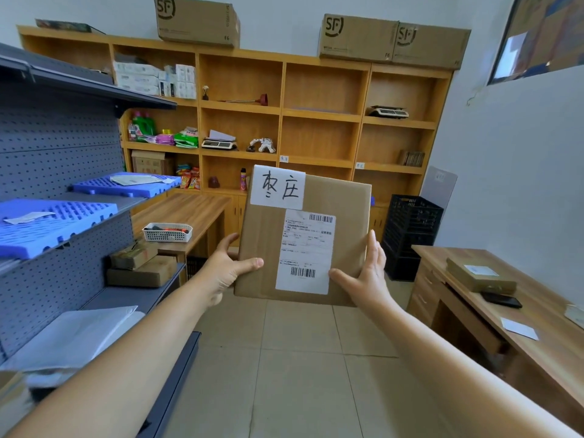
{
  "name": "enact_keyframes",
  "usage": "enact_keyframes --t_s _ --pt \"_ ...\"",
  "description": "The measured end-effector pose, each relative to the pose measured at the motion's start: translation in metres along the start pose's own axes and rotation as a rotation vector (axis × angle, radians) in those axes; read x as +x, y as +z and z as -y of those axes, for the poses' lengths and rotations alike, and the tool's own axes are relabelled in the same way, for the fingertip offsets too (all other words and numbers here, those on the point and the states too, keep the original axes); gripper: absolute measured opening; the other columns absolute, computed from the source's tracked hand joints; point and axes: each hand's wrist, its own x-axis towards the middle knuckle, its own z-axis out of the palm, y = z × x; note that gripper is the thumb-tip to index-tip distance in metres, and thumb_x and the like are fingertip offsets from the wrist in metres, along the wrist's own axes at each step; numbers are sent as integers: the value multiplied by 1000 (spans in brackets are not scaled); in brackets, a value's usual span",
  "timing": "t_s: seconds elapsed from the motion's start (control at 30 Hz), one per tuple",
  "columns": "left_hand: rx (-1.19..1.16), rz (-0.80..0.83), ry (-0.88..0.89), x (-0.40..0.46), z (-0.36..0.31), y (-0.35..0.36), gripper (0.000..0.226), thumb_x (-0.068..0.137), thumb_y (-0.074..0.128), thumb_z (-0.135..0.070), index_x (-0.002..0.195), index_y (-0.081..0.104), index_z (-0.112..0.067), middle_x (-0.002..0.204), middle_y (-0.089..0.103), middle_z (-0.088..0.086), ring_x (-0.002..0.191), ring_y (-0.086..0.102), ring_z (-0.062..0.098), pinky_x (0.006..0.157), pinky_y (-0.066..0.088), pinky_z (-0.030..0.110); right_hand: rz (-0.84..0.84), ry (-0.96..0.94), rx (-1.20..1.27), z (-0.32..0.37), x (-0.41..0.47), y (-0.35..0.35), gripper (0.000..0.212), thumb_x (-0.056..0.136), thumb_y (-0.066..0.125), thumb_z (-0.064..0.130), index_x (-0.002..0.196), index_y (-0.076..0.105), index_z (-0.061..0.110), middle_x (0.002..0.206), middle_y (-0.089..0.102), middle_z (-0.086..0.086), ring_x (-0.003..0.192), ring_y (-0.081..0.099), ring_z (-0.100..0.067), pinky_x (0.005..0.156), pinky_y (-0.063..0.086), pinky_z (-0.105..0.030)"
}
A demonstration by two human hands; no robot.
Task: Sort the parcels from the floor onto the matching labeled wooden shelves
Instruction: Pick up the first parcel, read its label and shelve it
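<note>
**Holding 1 labelled parcel up, facing the wooden shelves**

Gripping from both sides, the left hand [226,268] and right hand [366,276] pinch the lower edges of the cardboard parcel [303,238], thumbs on its front, held upright at chest height in mid-air. Its handwritten label [278,187] sits at the top left corner. Straight beyond the parcel stand the wooden shelves [319,115], with 2 small shelf tags [284,158] just above its top edge, so the coming move is likely forward and slightly up-right.
</note>
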Motion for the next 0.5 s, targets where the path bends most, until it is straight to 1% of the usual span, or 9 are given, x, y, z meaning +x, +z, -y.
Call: enact_keyframes --t_s 0.07,0.13,0.2,0.23,0.3,0.37,0.43,0.5 --pt "-67 -3 -17 3 3 1 76 75 72 -4 138 33 -23 94 54 4 82 59 20 66 51 32 -25 -23 56 0 -6 5 109 74 73 36 144 -10 39 153 6 5 136 22 -21 109 31 -46" --pt "-101 3 -23 7 6 2 75 75 73 -5 136 34 -23 97 55 6 84 60 22 68 52 34 -69 -47 84 0 -10 9 106 75 73 31 145 -7 38 150 12 4 131 26 -15 102 36 -37" --pt "-109 6 -20 11 10 5 74 74 73 -7 136 35 -24 101 55 7 88 60 23 71 53 36 -115 -59 84 0 -12 12 103 75 73 28 145 -3 40 148 17 5 128 27 -11 97 39 -34" --pt "-109 11 -14 14 13 7 74 75 73 -9 136 34 -24 104 55 8 90 60 24 75 53 38 -135 -61 74 -1 -12 13 102 75 73 28 145 -1 41 148 18 5 129 27 -11 99 40 -35" --pt "-82 34 7 18 21 13 76 76 73 -14 138 31 -26 114 55 11 100 59 26 88 51 44 -162 -49 42 -5 -11 15 99 76 72 29 144 2 42 148 21 5 134 26 -15 105 39 -44" --pt "-46 61 36 23 29 20 76 78 71 -18 140 28 -27 126 51 9 113 54 26 94 48 44 -175 -31 15 -12 -8 15 97 76 72 31 144 4 42 148 22 5 135 26 -16 106 38 -48" --pt "-63 75 49 28 36 30 73 81 69 -17 141 29 -27 131 49 5 118 50 24 91 48 38 -181 -21 1 -22 -3 11 95 76 72 31 144 6 42 147 20 5 134 27 -16 104 41 -46" --pt "-96 80 41 36 40 40 68 82 67 -12 139 32 -28 133 49 2 119 50 23 86 49 34 -176 -18 13 -33 4 7 93 76 72 29 144 8 42 148 16 7 134 27 -17 102 42 -42"
